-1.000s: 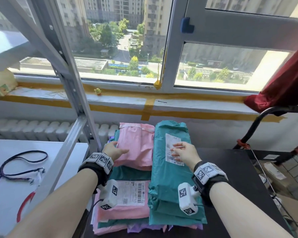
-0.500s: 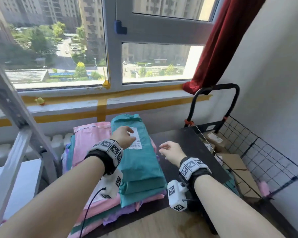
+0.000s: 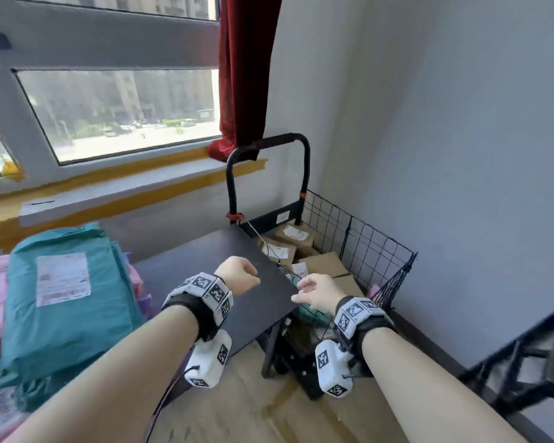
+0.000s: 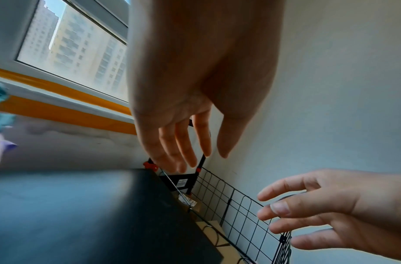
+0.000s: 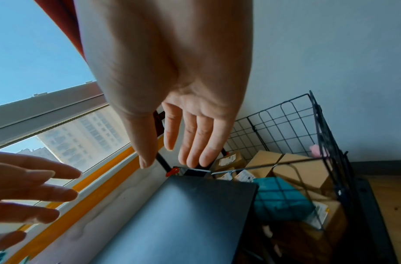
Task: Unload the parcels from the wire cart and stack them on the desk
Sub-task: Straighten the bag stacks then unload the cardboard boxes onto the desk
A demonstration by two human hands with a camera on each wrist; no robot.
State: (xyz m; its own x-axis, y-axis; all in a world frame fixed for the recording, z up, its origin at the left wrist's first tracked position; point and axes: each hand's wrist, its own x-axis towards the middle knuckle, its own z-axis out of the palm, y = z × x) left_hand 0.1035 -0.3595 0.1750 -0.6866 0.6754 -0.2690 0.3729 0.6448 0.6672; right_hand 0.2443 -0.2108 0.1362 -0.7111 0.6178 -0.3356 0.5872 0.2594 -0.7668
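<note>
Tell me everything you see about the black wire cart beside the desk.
The black wire cart stands in the corner, against the dark desk's right edge. It has thin metal grid walls, an arched tubular handle with red clips at its base, and an open top. Inside lie brown cardboard boxes with white labels and a teal bag. Neither hand touches it.

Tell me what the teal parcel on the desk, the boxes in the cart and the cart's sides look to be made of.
Teal parcel: soft plastic mailer film, judging by its creases and slight sheen, with a white paper label. Boxes: brown corrugated cardboard, matte, with paper labels. Cart sides: thin black wire grid, probably coated metal. Both hands are empty.
</note>
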